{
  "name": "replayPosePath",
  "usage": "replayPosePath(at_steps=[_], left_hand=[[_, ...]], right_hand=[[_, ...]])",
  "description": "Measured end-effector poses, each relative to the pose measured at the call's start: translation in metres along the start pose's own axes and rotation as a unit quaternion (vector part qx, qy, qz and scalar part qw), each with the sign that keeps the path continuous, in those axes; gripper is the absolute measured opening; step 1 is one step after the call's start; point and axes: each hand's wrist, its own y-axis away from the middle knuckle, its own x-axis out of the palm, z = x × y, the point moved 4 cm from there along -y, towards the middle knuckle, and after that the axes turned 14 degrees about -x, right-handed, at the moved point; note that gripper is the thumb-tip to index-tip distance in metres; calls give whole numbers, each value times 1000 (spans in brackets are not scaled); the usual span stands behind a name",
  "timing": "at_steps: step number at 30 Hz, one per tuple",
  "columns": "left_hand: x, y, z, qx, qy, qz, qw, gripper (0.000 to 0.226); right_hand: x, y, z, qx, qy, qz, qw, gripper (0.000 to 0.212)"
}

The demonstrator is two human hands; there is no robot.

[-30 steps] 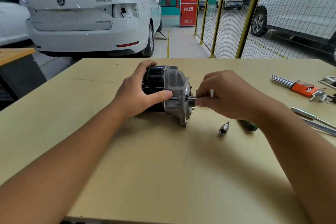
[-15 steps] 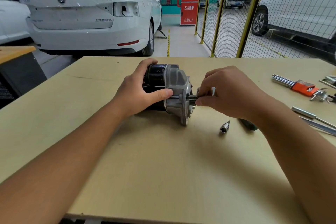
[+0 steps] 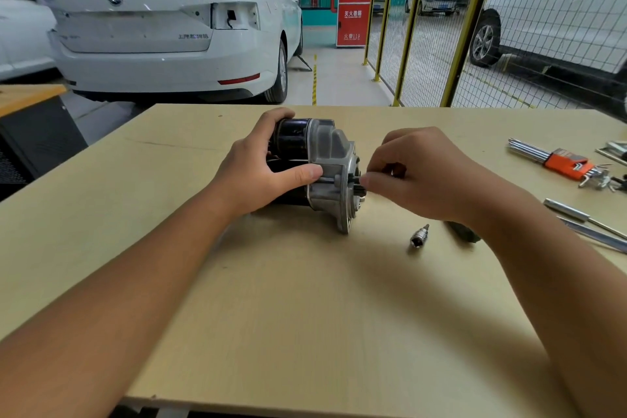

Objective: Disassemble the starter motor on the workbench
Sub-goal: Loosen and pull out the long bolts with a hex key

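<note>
Near the workbench (image 3: pixel 169 282) far edge, the left hand (image 3: pixel 258 176) gripped the starter motor (image 3: pixel 319 163); the right hand (image 3: pixel 417 173) pinched its nose fastener. Bracing firmly would probably prevent slipping.

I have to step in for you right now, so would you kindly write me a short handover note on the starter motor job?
Left hand: grips the starter motor around its black body, thumb on the silver housing, steadying it on its side on the workbench.
Right hand: fingertips pinch a small part at the motor's front end; what it is cannot be told.
Nearby: a loose socket bit beside the motor, hex key set far right.
Done: nothing visibly removed; the housing is on the body.
Left: free the front-end part, then separate housing and body.
</note>
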Motion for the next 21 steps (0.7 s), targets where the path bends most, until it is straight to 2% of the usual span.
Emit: replayPosePath(at_steps=[8, 21], left_hand=[[0, 0, 1, -2, 0, 4, 1000, 85], [-1, 0, 0, 3, -8, 8, 1000, 85]], right_hand=[[-1, 0, 0, 13, 1, 9, 1000, 11], [-1, 0, -1, 35, 30, 22, 999, 16]])
